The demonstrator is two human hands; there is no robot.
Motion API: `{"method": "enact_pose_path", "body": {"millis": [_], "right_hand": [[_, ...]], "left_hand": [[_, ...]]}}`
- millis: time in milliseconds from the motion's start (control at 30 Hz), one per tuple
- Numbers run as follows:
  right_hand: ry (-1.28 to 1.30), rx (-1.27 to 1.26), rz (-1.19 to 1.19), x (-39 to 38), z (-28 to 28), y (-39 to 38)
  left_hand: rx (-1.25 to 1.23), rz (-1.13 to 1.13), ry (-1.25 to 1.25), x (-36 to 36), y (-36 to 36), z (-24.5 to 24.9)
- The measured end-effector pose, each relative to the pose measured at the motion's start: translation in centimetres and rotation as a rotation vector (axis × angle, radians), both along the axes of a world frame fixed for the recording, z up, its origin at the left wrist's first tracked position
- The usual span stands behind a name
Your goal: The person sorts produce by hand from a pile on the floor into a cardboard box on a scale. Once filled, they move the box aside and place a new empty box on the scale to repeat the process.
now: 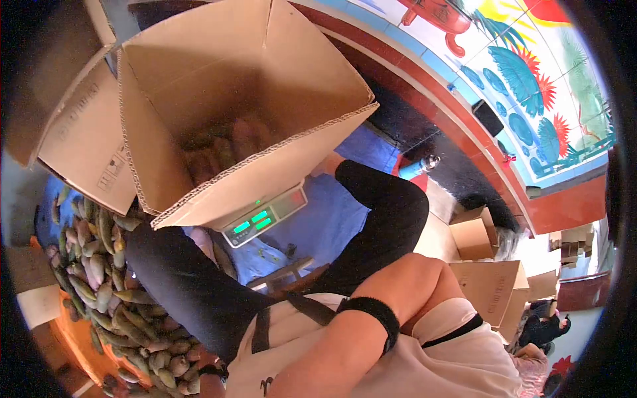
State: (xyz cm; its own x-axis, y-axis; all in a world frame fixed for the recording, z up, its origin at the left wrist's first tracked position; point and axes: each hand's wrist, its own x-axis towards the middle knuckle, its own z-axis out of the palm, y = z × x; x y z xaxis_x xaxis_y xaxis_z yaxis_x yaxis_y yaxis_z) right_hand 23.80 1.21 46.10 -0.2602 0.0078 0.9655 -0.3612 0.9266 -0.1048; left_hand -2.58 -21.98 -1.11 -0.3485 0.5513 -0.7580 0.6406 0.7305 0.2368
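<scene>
A large open cardboard box (245, 156) rests on a digital scale (265, 219) with lit green displays; reddish, elongated produce (242, 139) lies in its bottom. Beyond a black wristband, part of my left hand (197, 355) shows at the lower left, at the edge of the pile of greenish-brown produce (136, 318). Its fingers are too dark and small to make out, and I cannot tell whether it holds anything. My right forearm, with a black band, crosses my light shirt towards the bottom edge. My right hand is out of view.
My dark-clothed legs spread around the scale on a blue sheet (332, 219). Another carton (93, 142) stands left of the large box. A blue bottle (418, 167) lies near the tiled wall. More cartons (488, 285) and other people (541, 328) are at the right.
</scene>
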Motion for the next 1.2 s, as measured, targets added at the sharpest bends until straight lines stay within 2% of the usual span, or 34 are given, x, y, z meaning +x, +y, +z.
{"method": "enact_pose_path", "body": {"millis": [133, 267, 367, 433, 467, 500, 533, 567, 633, 667, 733, 800, 833, 867, 900, 1000, 1100, 1133, 1200], "right_hand": [[-0.083, 0.261, 0.121, 2.1, 0.2, 1.8], [-0.098, 0.377, 0.184, 3.5, -0.6, 3.2], [-0.177, 0.481, -0.135, 4.2, -2.5, 5.1], [-0.22, 0.531, -0.344, 4.6, -3.7, 6.1], [-0.316, 0.29, -0.328, 5.4, -4.0, 6.3], [-0.379, 0.303, -0.49, 5.7, -5.0, 7.5], [-0.399, 0.259, -0.564, 6.4, -5.7, 9.4], [-0.544, 0.189, -0.617, 7.6, -5.6, 10.4], [-0.66, -0.036, -0.804, 8.5, -6.7, 12.3], [-0.69, -0.11, -0.846, 8.9, -7.4, 13.4], [-0.736, 0.036, -0.932, 9.4, -8.4, 14.3], [-0.709, -0.026, -0.912, 8.8, -8.0, 13.9], [-0.691, -0.099, -0.902, 8.4, -7.9, 13.5], [-0.669, -0.106, -0.906, 8.1, -8.1, 13.4], [-0.661, -0.104, -0.912, 7.9, -8.2, 13.3], [-0.623, -0.043, -0.937, 8.1, -8.7, 13.6], [-0.629, -0.054, -0.932, 8.2, -8.5, 13.4], [-0.626, -0.064, -0.931, 8.2, -8.4, 13.3], [-0.637, -0.061, -0.941, 8.3, -8.4, 13.2]], "left_hand": [[0.001, -0.006, -0.003, -0.4, -0.6, 0.6], [0.023, -0.023, -0.014, -1.2, -1.0, 1.2], [0.088, -0.007, -0.028, -2.9, -0.6, 2.5], [0.219, 0.114, -0.085, -5.4, 0.5, 3.1], [0.296, 0.26, -0.158, -6.9, 1.3, 3.3], [0.454, -0.069, 0.56, 0.2, 6.6, 15.5], [0.252, 0.157, 0.297, -4.3, 7.2, 13.9], [0.54, 0.424, 0.201, -4.6, 7.9, 13.7], [0.657, 0.268, 0.451, -2.2, 12.5, 22.9], [0.825, 0.223, 0.619, -4.1, 12.8, 21.7], [1.032, 0.321, 0.547, -2.8, 15.9, 27.5], [1.345, 0.364, 0.503, -1.5, 18.5, 31.3], [1.49, 0.424, 0.354, 0.4, 20.0, 34.3], [1.495, 0.392, 0.337, 1.5, 20.8, 36.5], [1.64, 0.438, 0.12, 2.1, 21.7, 37.4], [1.865, 0.359, 0.128, 6.0, 24.9, 41.3], [1.857, 0.137, 0.038, 8.9, 27.7, 43.1], [1.867, 0.082, 0.072, 9.9, 28.7, 43.1], [1.816, -0.2, 0.318, 11.8, 30.1, 44.5]]}}
